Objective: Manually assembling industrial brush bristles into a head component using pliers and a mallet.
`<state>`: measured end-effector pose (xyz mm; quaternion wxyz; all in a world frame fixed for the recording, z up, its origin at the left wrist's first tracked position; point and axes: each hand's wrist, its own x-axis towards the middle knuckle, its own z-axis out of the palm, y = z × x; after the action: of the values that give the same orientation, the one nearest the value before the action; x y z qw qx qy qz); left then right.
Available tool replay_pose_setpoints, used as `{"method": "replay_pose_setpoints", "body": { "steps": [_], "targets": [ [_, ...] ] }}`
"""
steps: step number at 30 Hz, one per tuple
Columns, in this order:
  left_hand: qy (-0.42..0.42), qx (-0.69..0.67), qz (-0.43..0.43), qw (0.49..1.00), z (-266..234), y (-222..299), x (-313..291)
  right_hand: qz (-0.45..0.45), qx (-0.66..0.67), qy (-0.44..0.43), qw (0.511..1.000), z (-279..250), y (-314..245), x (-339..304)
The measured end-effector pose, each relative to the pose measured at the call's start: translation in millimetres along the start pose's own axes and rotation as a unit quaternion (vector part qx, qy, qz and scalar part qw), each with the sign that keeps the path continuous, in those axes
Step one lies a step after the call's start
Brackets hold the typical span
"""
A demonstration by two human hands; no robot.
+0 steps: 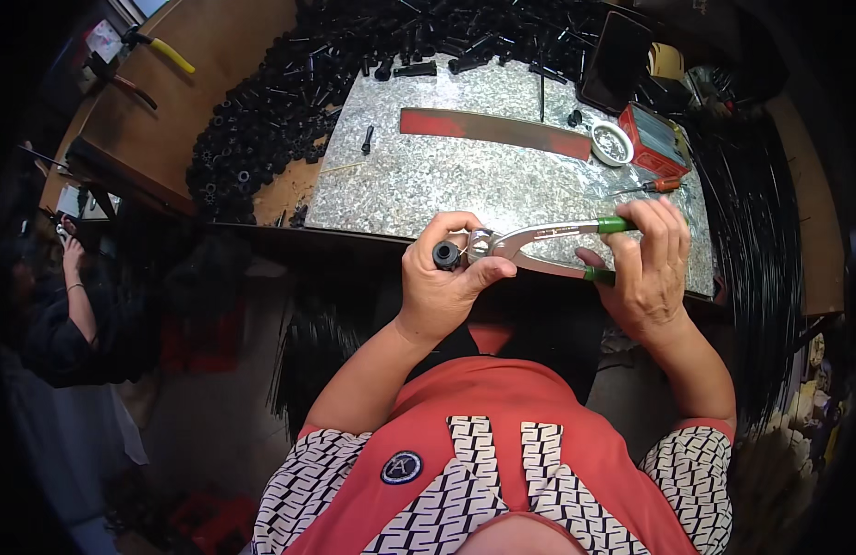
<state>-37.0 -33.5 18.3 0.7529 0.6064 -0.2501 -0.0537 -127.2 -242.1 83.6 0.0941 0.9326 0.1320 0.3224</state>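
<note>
Near the table's front edge, my left hand (pixel 446 285) is closed around a short black tubular part (pixel 445 255) whose round, hollow end shows. Pincers with green grips (pixel 548 233) lie across from my right hand to that part. Their round jaw head sits right beside the tube, between my left thumb and fingers; what the jaws bite on is too small to make out. My right hand (pixel 652 268) is wrapped around both green grips, which are spread apart.
Black tubular parts (pixel 261 120) are heaped at the back and left of the speckled tabletop (pixel 354 199). On it lie a worn red strip (pixel 492 131), a white bowl (pixel 612 144), a red box (pixel 652 139) and a screwdriver (pixel 664 185). Black rods hang at right; another person (pixel 72 305) sits far left.
</note>
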Motion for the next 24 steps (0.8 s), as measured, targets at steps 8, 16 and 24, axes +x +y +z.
{"method": "replay_pose_setpoints", "body": {
  "steps": [8, 16, 24],
  "targets": [
    [-0.017, 0.000, 0.032, 0.999, -7.7, -8.3, -4.6, -0.018, 0.131, -0.072, 0.989, -8.7, -5.1, -13.8],
    [-0.145, -0.001, 0.013, 0.989, -30.7, -22.0, -6.9, 0.136, 0.591, -0.335, 0.721, -2.1, -17.5, -33.7],
    [-0.194, 0.039, -0.039, 0.980, -34.5, -18.6, -8.5, 0.299, 0.697, -0.509, 0.406, -18.2, -18.7, -20.6]
  ]
}}
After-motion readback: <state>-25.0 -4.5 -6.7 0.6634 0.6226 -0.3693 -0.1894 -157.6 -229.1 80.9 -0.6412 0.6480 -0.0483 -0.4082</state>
